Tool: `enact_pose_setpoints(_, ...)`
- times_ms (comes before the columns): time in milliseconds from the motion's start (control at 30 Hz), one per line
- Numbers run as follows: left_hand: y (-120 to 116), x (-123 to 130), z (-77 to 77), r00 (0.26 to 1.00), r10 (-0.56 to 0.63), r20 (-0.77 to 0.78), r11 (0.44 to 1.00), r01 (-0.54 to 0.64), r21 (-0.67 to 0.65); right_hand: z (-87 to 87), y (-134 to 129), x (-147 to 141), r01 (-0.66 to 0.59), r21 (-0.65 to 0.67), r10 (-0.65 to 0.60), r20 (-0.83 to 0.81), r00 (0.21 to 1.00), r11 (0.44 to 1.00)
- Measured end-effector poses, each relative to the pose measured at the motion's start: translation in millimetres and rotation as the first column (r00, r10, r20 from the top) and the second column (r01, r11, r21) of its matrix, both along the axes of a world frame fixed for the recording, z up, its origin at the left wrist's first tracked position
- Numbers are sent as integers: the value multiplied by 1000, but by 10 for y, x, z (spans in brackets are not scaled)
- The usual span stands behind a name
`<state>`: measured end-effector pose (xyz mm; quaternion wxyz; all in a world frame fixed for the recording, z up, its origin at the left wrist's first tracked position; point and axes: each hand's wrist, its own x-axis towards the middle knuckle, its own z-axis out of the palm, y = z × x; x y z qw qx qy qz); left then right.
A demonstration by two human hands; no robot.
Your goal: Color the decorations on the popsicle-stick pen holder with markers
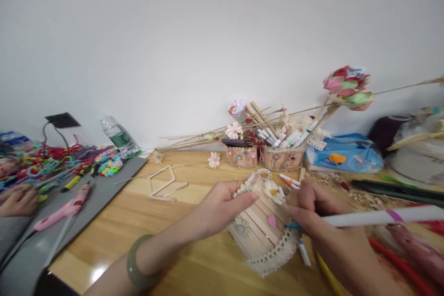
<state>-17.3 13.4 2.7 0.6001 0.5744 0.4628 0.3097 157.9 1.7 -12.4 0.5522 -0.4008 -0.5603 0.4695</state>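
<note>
My left hand [222, 208] is closed round the upper end of a small craft-stick holder [262, 222], thumb over its pearl-trimmed rim. The holder lies tilted, with a lace band [274, 254] along its lower edge, a green flower sticker [242, 226], a pink heart [271, 221] and a white flower [274, 192]. In my right hand [322, 222] is a white marker [378, 216] with a blue tip and a purple band. Its tip points left, close to the holder's side; whether it touches I cannot tell.
Behind stand two decorated stick baskets [282, 157], one full of markers. A blue tissue pack [343, 152] and paper flowers [348, 85] are at right. Bent craft sticks [166, 185] lie left. On a grey mat are a pink glue gun [64, 210], colourful pipe cleaners [65, 157] and another person's hand [19, 201].
</note>
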Motion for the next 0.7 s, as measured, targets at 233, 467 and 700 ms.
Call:
enact_pose_setpoints(233,57,-58,-22,1000,-10,1,1000,10,13,-9,21,-14,-167,-268,21,-475,880,949)
enact_pose_setpoints(467,67,-56,-46,999,-18,34,1000,18,19,-79,65,32,-233,-267,86,-467,880,935)
enact_pose_setpoints(700,47,-36,-58,999,-35,27,999,35,15,-98,75,22,-219,-267,88,-428,900,939)
